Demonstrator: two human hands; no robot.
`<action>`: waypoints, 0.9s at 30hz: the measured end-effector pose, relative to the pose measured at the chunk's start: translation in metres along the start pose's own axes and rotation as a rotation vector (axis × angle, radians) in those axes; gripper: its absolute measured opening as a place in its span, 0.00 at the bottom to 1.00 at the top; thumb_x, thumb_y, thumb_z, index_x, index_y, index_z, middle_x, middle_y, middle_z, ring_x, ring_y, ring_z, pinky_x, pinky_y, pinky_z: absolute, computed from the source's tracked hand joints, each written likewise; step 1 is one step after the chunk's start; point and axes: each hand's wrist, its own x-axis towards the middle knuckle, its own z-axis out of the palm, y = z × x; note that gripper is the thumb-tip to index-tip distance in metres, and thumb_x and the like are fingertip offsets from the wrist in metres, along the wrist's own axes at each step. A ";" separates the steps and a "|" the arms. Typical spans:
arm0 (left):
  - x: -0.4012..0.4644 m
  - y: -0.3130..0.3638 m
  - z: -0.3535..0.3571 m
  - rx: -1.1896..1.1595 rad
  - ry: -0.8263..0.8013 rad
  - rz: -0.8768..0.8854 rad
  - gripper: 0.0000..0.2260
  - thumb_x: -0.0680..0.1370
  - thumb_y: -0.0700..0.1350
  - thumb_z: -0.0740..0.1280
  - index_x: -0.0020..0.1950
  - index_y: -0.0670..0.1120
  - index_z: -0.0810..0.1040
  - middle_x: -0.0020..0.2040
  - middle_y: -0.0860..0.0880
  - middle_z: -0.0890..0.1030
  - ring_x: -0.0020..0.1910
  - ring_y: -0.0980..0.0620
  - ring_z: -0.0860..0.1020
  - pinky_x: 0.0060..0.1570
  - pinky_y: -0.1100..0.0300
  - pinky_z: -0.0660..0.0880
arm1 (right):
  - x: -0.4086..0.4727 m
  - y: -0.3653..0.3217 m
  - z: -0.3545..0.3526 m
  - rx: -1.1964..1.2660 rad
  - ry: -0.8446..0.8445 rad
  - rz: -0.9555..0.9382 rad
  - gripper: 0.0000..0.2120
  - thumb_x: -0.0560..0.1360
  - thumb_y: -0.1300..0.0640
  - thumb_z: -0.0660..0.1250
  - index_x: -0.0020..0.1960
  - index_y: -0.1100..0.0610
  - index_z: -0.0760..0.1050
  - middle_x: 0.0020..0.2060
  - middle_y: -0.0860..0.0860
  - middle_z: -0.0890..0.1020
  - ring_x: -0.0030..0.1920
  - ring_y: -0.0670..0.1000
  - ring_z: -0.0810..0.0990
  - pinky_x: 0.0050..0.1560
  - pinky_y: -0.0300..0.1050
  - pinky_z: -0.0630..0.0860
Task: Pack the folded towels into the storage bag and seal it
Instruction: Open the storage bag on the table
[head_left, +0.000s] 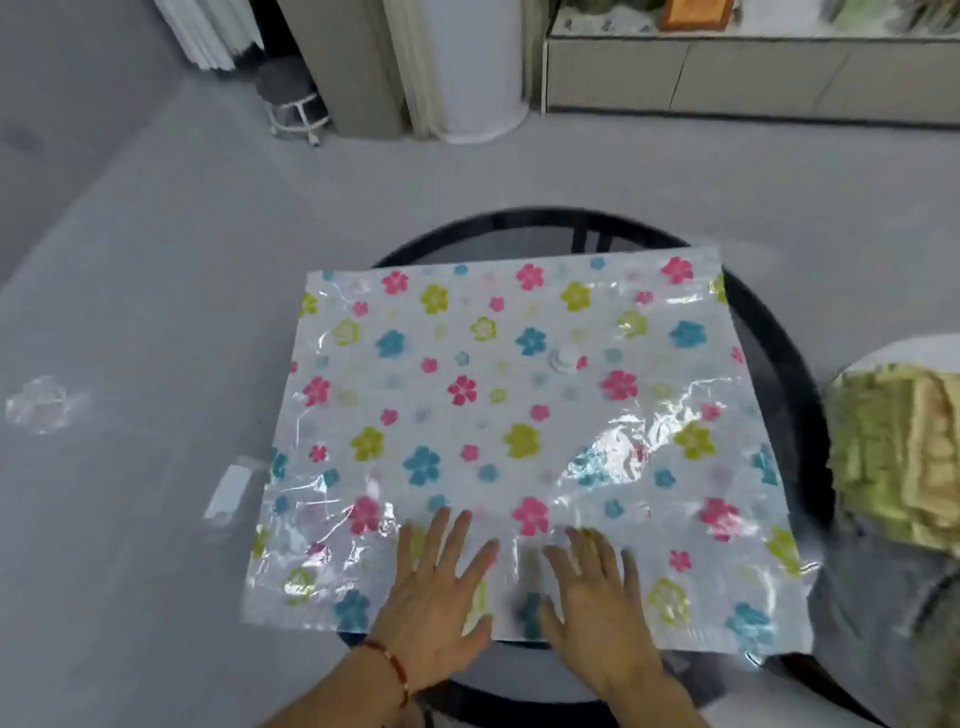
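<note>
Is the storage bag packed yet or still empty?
Empty. The bag lies flat on the round table under both open hands, left and right; the towels sit stacked to its right.

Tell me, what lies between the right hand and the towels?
In the head view, only the flowered bag and a strip of the black table lie between the right hand and the towels.

A pale grey floor (156, 260) fills the room under soft, even light. Beyond the round black table (769, 332) stands a low beige cabinet (727, 78); left of that cabinet rise a white column (478, 67) and a small stool (293, 101).
</note>
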 end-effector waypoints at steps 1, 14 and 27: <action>0.010 -0.006 0.016 0.052 0.019 0.108 0.35 0.75 0.62 0.58 0.80 0.55 0.53 0.81 0.43 0.49 0.79 0.39 0.40 0.71 0.32 0.43 | 0.007 0.004 0.016 -0.006 0.036 -0.033 0.30 0.77 0.42 0.61 0.76 0.51 0.71 0.79 0.57 0.68 0.79 0.65 0.63 0.76 0.72 0.59; 0.034 -0.044 0.095 0.069 0.431 0.567 0.29 0.73 0.63 0.66 0.71 0.51 0.73 0.72 0.45 0.69 0.74 0.41 0.64 0.70 0.33 0.56 | 0.033 0.039 0.110 -0.079 0.550 -0.397 0.33 0.74 0.37 0.64 0.74 0.53 0.74 0.76 0.58 0.71 0.79 0.66 0.63 0.75 0.76 0.56; 0.015 -0.032 0.092 0.015 0.602 0.666 0.13 0.80 0.51 0.64 0.55 0.44 0.83 0.54 0.45 0.83 0.51 0.43 0.80 0.54 0.52 0.75 | -0.004 0.024 0.073 0.015 0.315 -0.215 0.18 0.80 0.49 0.70 0.68 0.53 0.82 0.71 0.50 0.79 0.70 0.54 0.76 0.69 0.48 0.71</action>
